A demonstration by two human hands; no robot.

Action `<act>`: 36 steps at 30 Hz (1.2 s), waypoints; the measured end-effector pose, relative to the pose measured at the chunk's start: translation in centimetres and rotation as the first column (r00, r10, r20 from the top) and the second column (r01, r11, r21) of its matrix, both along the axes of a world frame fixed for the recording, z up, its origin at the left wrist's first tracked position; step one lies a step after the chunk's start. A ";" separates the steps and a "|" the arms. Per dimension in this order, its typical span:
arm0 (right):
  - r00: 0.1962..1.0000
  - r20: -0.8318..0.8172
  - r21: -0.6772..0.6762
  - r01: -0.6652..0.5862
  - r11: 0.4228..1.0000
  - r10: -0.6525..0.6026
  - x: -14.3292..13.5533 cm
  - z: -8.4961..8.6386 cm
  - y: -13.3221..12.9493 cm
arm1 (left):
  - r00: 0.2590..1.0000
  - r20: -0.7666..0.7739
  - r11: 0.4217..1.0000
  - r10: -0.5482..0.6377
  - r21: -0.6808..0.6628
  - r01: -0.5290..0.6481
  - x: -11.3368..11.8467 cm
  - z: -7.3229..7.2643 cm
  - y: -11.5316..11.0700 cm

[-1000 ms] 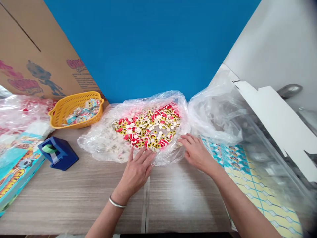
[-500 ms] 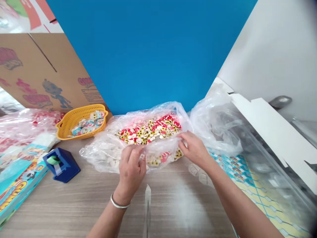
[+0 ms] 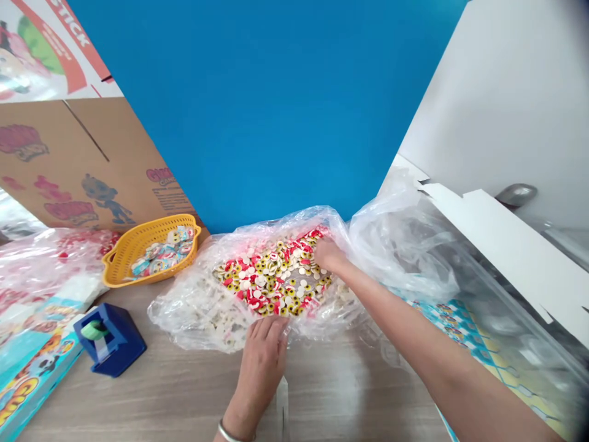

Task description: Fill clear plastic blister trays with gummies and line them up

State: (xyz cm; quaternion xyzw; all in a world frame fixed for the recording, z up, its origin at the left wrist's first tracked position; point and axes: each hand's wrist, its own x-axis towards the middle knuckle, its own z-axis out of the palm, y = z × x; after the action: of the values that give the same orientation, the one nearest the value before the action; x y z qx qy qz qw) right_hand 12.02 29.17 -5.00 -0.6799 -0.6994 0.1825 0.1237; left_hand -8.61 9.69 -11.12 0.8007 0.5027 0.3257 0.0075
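Left hand [image 3: 263,359] at the plastic bag's [image 3: 196,322] six o'clock, fingers curled over its near rim, pinch or mere press unclear, would do well to anchor it low; loose red-and-yellow pieces [image 3: 271,280] mid-dial; right hand [image 3: 328,254] at two o'clock among them, grasp hidden, best moved gently against spills.

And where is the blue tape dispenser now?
In the head view, the dispenser sits at left on the table, in front of the yellow basket, beside the teal box.
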 end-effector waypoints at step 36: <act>0.917 0.108 0.053 -0.391 0.919 0.384 -6.1 -0.4 0.4 | 0.980 -0.083 0.967 -0.182 -0.198 0.163 0.8 2.2 -1.5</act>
State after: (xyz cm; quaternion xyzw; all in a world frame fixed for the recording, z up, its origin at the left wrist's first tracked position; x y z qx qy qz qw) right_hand 5.96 29.53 -5.44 -0.5309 -0.8314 0.1450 0.0765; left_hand -7.82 8.23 -8.91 0.8524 0.4595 0.2338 0.0869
